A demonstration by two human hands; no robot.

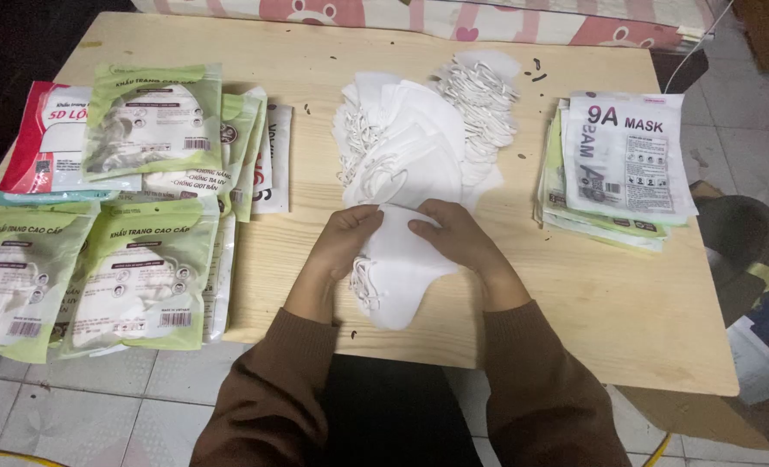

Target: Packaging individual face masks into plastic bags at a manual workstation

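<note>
A small stack of white folded face masks [397, 272] lies at the near edge of the wooden table [609, 303]. My left hand [343, 238] grips the stack's left top edge, and my right hand [458, 238] grips its right top edge. Just beyond my hands spreads a loose pile of white masks [410, 130] with ear loops showing. Both forearms wear brown sleeves.
Filled green mask packets [146, 272] and a red one [43, 138] overlap at the table's left, some overhanging the edge. A stack of flat white and green pouches [626, 156] sits at the right. A dark bag [743, 242] lies on the tiled floor to the right.
</note>
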